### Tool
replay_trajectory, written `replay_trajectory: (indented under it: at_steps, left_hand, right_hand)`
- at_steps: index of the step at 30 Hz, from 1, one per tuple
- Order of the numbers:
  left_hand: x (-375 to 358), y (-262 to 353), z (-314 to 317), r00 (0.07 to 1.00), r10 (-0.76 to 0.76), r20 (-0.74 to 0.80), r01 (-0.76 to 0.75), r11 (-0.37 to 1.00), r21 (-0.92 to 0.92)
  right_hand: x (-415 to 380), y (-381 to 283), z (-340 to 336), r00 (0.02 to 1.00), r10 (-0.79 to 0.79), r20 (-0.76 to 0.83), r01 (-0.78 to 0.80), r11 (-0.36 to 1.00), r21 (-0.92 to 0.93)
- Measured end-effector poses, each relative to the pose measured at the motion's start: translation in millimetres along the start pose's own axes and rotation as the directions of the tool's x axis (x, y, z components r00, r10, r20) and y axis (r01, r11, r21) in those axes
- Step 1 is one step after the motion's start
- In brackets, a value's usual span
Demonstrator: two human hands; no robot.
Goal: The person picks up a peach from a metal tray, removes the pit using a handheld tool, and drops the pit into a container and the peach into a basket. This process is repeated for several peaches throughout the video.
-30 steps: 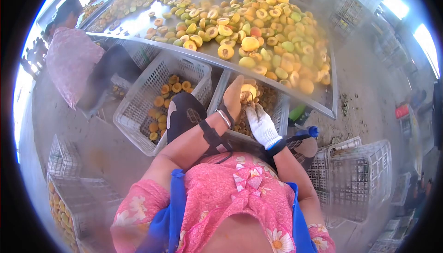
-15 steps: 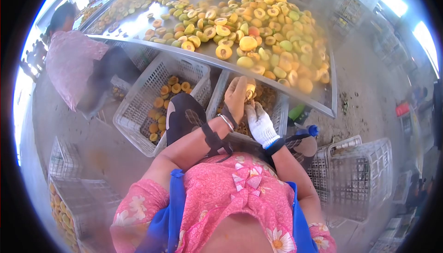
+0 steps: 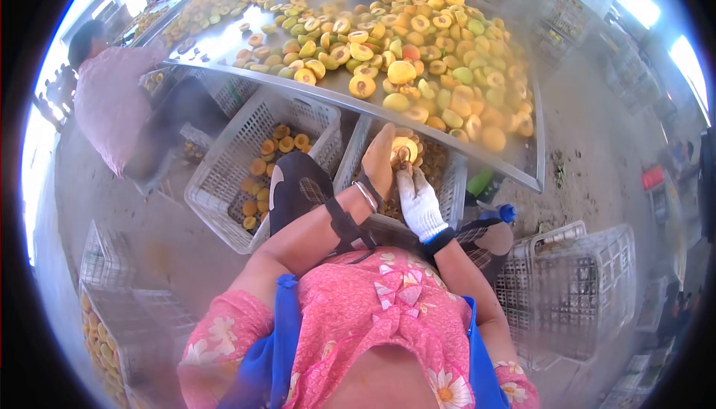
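Note:
A cut apricot half (image 3: pixel 404 145) sits in my bare left hand (image 3: pixel 379 161), its yellow flesh turned up toward me. My right hand (image 3: pixel 422 206), in a white glove with stained fingertips, is closed right at the fruit's near edge. Something small and brown shows at those fingertips; whether it is a pit or a tool I cannot make out. Both hands are over a grey crate (image 3: pixel 352 157) between my knees, with brownish pieces inside. Just beyond them, a metal table (image 3: pixel 339 97) carries a heap of apricot halves (image 3: pixel 447 43).
To the left, a white crate (image 3: pixel 212 163) holds several apricot halves. Stacked crates (image 3: pixel 578 289) stand at right, beside a blue-capped bottle (image 3: pixel 507 213). A seated person in pink (image 3: pixel 112 99) is at the far left. Another crate (image 3: pixel 142 327) with fruit stands lower left.
The apricot half has turned so its cut face shows more openly. My left fingers have shifted around it, and my right hand has moved slightly. The person at left has reached toward the table.

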State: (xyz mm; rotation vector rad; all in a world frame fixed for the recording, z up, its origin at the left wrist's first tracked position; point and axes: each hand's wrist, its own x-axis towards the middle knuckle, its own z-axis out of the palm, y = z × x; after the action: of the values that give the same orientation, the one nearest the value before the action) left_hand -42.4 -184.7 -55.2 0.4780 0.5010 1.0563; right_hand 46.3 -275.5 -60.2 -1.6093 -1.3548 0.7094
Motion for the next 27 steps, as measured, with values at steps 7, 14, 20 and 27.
replay_trajectory:
  at_steps: [7,14,20,27]
  left_hand:
    - [5,-9,-6,0.978,0.209,-0.017,-0.203,0.964,0.169]
    - [6,-2,-24,0.998,0.047,0.044,-0.054,0.984,0.168]
    - [-1,-1,-8,0.996,-0.087,-0.037,0.085,0.995,-0.044]
    - [1,-11,-12,0.996,0.093,-0.015,-0.091,0.991,0.097]
  right_hand:
    - [11,15,2,0.994,0.060,0.093,-0.064,0.997,0.044]
    - [1,4,-6,0.986,-0.050,0.160,0.071,0.989,-0.129]
    - [-5,0,-1,0.999,0.016,0.031,-0.014,0.998,-0.066]
    - [-1,-2,-4,0.989,0.109,0.101,-0.102,0.992,-0.070]
